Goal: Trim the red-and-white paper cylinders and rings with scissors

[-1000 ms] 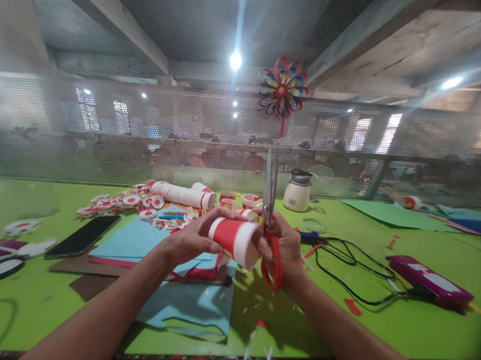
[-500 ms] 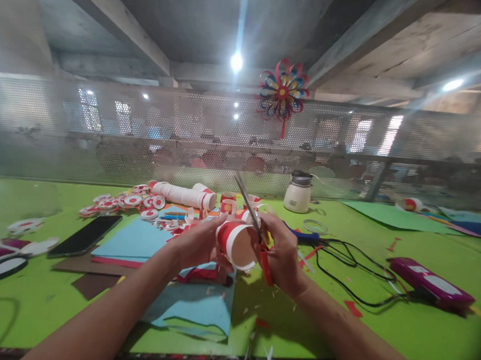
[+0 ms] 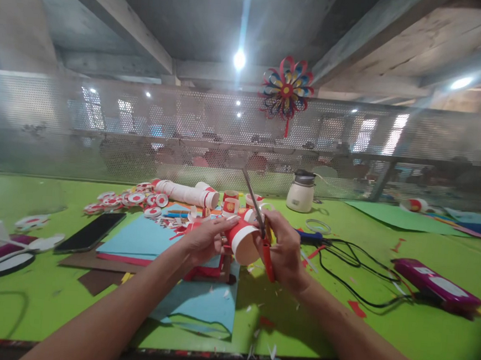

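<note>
A red and white paper cup [image 3: 245,246] is in my left hand [image 3: 210,236], its round open end turned toward me. The fingers of that hand lie along the cup's left side, some hidden behind it. My right hand [image 3: 285,250] is closed around the orange handle of a pair of scissors [image 3: 257,203], whose blades point up and to the left at the cup's right side. Light blue paper sheets [image 3: 136,238] lie under and left of my left hand. Behind the cup stand more cut red and white cups [image 3: 231,203].
Stacked white cups [image 3: 186,193] and several red and white discs [image 3: 136,198] lie behind on the left. A black phone [image 3: 90,233] rests at left. At right are a white jar [image 3: 300,191], a purple device [image 3: 436,285] and a black cable [image 3: 351,301]. A perforated screen [image 3: 212,117] borders the table.
The cup has turned in my left hand, and its open end looks narrower now. My left fingers have shifted up along its side. The scissors stay in my right hand.
</note>
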Demonstrator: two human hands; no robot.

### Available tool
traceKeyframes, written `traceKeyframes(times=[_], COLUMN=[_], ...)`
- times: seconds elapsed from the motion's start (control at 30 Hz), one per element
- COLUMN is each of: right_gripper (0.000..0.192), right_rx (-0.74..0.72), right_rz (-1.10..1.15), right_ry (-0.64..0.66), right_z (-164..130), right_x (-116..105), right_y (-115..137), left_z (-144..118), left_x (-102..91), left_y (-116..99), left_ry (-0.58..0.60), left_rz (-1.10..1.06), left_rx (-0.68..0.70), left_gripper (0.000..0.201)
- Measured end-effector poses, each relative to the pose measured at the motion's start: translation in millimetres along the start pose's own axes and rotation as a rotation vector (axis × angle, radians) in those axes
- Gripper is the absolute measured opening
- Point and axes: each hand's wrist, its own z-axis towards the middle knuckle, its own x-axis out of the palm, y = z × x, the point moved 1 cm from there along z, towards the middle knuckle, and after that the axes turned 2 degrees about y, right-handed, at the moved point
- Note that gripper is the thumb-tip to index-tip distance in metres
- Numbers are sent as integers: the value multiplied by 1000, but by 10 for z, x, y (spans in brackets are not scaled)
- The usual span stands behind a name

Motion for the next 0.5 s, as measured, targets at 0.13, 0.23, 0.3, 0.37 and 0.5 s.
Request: traceKeyframes(times=[0.13, 0.23, 0.3, 0.37, 0.5], right_gripper=[36, 35, 32, 30, 26], right_rx=[-7, 15, 20, 18, 66], right_rz=[-25, -48, -45, -19, 75], right_ry=[-29, -64, -81, -79, 28], right_z=[6, -4, -14, -30, -87], right_x=[-6, -14, -11, 4, 61], right_y=[85, 125, 160, 206, 290], left_z=[8, -4, -24, -46, -57], left_x=[-52, -77, -91, -113, -194], left_y=[-42, -106, -170, -238, -332], left_ry=[96, 119, 85, 32, -46], left_rz=[-25, -44, -70, -111, -159], left_rx=[161, 231, 283, 335, 418], left_gripper=[35, 44, 51, 56, 58])
